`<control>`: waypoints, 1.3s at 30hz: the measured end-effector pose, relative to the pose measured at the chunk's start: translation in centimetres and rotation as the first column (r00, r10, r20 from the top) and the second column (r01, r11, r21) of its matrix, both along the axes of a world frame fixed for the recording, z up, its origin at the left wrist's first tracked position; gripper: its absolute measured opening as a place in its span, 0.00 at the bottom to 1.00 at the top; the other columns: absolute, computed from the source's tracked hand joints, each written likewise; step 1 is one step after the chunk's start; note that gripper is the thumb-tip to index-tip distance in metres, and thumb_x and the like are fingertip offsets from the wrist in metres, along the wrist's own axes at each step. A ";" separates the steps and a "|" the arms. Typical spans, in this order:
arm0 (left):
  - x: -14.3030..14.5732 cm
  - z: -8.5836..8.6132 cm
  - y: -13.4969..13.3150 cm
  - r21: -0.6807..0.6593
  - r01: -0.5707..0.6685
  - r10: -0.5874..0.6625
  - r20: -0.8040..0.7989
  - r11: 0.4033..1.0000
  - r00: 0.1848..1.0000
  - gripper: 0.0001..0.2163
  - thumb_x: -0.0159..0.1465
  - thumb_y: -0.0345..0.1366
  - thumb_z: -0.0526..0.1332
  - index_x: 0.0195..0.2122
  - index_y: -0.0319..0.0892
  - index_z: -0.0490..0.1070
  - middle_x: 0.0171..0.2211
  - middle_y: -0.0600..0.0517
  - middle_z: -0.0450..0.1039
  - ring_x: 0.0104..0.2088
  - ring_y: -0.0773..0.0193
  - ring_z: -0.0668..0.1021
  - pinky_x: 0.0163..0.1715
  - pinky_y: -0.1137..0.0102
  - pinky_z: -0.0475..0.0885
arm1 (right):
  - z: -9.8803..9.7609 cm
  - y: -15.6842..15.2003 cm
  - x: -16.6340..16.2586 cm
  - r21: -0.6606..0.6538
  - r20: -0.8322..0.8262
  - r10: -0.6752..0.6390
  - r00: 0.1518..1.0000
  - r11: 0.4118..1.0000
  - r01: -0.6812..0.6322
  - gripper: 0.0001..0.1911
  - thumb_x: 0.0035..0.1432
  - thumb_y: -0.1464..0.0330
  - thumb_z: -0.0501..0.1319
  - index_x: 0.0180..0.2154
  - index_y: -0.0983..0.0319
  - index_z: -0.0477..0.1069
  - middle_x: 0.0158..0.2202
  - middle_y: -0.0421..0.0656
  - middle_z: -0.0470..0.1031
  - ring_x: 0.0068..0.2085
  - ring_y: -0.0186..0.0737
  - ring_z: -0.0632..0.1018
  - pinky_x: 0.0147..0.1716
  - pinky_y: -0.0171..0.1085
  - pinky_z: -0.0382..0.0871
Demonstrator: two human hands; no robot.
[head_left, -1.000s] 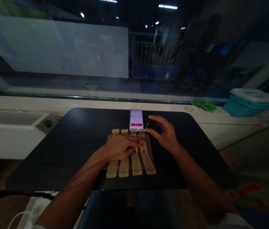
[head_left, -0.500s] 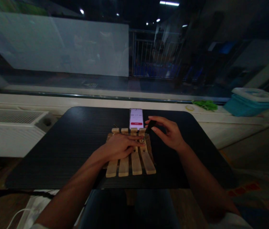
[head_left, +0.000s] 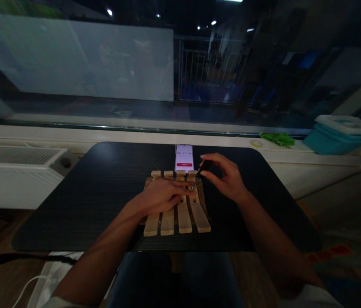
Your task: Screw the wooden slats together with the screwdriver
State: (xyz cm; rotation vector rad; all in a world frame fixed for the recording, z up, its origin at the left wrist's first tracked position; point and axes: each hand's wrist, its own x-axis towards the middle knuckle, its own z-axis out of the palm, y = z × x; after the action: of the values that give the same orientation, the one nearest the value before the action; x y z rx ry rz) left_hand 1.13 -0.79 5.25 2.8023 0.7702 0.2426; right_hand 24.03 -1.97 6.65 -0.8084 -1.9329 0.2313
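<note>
A wooden rack of several slats (head_left: 183, 214) lies on the black table (head_left: 103, 192) in front of me. My left hand (head_left: 164, 196) rests flat across the slats with its fingers stretched out, pressing the rack down. My right hand (head_left: 223, 175) hovers at the rack's far right corner, its fingers pinched round a small dark tool (head_left: 203, 167) whose tip points down at the rightmost slat. Just beyond the rack a phone (head_left: 184, 158) lies with its screen lit, white with a red bar.
Behind the table runs a white sill under a dark window. On the sill at right lie a green cloth (head_left: 278, 138), a small tape ring (head_left: 256, 143) and a teal lidded box (head_left: 340, 134). A white radiator (head_left: 13, 171) is at left, cables (head_left: 33, 286) by the floor.
The right hand has shifted slightly and curled tighter round the dark tool near the rack's far right corner. The left hand stays flat on the slats. The view has drifted a little.
</note>
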 end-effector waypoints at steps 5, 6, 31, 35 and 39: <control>0.1 0.2 -0.1 -0.015 0.000 0.000 -0.005 1.000 1.000 0.22 0.64 0.27 0.55 0.56 0.57 0.69 0.60 0.58 0.66 0.55 0.58 0.75 0.52 0.61 0.72 | -0.2 -0.1 -0.3 0.015 -0.002 -0.035 0.999 0.999 0.035 0.17 0.58 0.66 0.62 0.50 0.55 0.68 0.38 0.42 0.76 0.36 0.37 0.77 0.34 0.40 0.75; 0.1 0.2 -0.1 -0.018 0.001 -0.001 -0.009 1.000 1.000 0.22 0.64 0.27 0.55 0.56 0.57 0.69 0.60 0.58 0.65 0.55 0.57 0.75 0.52 0.60 0.72 | -0.2 -0.1 -0.3 0.024 -0.001 -0.038 0.999 0.999 0.038 0.17 0.58 0.67 0.62 0.50 0.55 0.68 0.39 0.42 0.76 0.35 0.37 0.77 0.34 0.39 0.75; 0.1 0.3 -0.1 -0.011 -0.010 0.009 -0.031 1.000 0.999 0.22 0.64 0.28 0.54 0.56 0.58 0.69 0.61 0.60 0.64 0.55 0.58 0.74 0.52 0.63 0.72 | -0.5 -0.3 0.1 -0.074 -0.006 0.060 0.998 0.995 -0.060 0.19 0.63 0.69 0.56 0.55 0.54 0.65 0.50 0.45 0.77 0.45 0.39 0.80 0.44 0.43 0.77; 0.1 0.2 -0.1 0.003 -0.012 0.012 -0.029 1.000 0.999 0.22 0.65 0.29 0.54 0.57 0.58 0.68 0.60 0.60 0.65 0.55 0.59 0.75 0.51 0.64 0.72 | -0.3 -0.3 -0.1 -0.034 0.009 0.027 1.000 0.999 -0.027 0.18 0.62 0.69 0.58 0.54 0.54 0.67 0.44 0.44 0.78 0.39 0.38 0.80 0.40 0.42 0.77; 0.1 0.2 -0.1 0.000 -0.011 0.011 -0.038 1.000 0.999 0.22 0.65 0.28 0.54 0.57 0.58 0.68 0.61 0.59 0.65 0.55 0.58 0.75 0.50 0.64 0.72 | 0.0 -0.4 -0.4 0.031 0.030 0.005 1.000 0.999 -0.006 0.17 0.61 0.69 0.59 0.52 0.55 0.68 0.39 0.42 0.78 0.37 0.38 0.79 0.37 0.40 0.76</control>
State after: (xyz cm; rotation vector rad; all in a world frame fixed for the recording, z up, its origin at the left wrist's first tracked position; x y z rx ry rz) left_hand 1.24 -0.93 5.44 2.8108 0.7939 0.1919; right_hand 23.62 -2.33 6.62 -0.7903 -1.9617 0.1927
